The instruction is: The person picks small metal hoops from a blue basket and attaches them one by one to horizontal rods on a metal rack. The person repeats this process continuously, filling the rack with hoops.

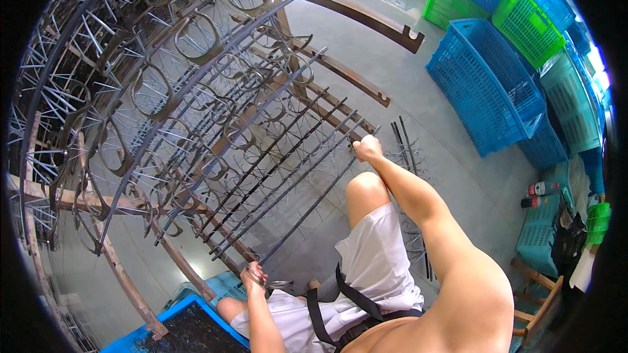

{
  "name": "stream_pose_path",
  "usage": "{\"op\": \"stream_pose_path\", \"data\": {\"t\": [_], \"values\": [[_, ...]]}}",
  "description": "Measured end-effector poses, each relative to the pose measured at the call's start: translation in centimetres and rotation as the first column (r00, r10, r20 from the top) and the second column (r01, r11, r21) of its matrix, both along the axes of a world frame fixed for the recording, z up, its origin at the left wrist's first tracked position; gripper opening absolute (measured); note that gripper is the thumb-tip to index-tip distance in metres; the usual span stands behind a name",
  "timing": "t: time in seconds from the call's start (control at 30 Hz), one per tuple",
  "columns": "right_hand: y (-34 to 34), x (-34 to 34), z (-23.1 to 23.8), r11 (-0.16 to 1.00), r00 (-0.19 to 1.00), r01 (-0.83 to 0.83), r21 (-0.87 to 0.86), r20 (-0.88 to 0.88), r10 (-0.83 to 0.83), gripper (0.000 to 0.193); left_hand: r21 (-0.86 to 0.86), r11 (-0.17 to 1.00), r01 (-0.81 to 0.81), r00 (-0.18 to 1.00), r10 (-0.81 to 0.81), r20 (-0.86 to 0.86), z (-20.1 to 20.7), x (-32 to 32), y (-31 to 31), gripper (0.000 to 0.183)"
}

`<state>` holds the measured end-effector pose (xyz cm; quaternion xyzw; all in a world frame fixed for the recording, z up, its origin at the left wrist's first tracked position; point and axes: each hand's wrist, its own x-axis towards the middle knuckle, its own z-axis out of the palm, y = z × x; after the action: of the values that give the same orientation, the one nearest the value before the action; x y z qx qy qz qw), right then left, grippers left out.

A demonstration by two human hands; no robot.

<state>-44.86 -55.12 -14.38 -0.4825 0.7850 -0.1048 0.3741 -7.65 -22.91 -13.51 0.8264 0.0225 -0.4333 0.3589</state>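
Both my hands are at a long dark metal rod (313,206) with short wire prongs along it, lying across the lower part of a rusty rack (356,10). My left hand (254,275) is closed around its near end. Shiny curved metal pieces (281,284) show beside that hand; whether it also grips them I cannot tell. My right hand (368,148) is closed at the rod's far end, by the rack's right arm. Several similar rods (281,150) lie parallel to it, farther left. Higher rods carry rows of curved, hoop-like metal pieces (154,95) on their prongs.
Blue and green plastic crates (481,82) are stacked at the right. More pronged rods (407,144) stand beyond my right knee. A blue-rimmed tub (140,336) with dark contents sits at the lower left. Bottles (543,189) and a wooden stool (540,307) are at the far right.
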Motion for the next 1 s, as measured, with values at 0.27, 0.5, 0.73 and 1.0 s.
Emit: {"op": "stream_pose_path", "data": {"t": [0.27,0.5,0.73,1.0], "values": [[0.4,-1.5,-1.6,0.992,0.996,-0.088,-0.09,-0.009,0.087,0.036,0.02,0.999,-0.04,0.999,0.039,0.034,-0.2,-0.9,0.0,0.017],[1.1,0.5,4.0,0.981,0.974,-0.163,-0.104,-0.174,0.144,0.036,0.058,0.998,-0.04,0.999,0.039,0.022,-1.4,-0.5,1.1,0.018],[2.5,-1.5,1.2,1.0,0.989,0.014,0.003,-0.146,-0.013,0.04,-0.053,0.999,-0.001,1.0,0.003,0.021,-1.8,-0.6,-0.1,0.021],[0.9,-2.0,-4.9,0.99,0.991,0.11,0.09,0.061,-0.116,0.038,-0.12,0.991,-0.062,0.995,0.071,0.073,-0.8,-1.3,0.0,0.022]]}}
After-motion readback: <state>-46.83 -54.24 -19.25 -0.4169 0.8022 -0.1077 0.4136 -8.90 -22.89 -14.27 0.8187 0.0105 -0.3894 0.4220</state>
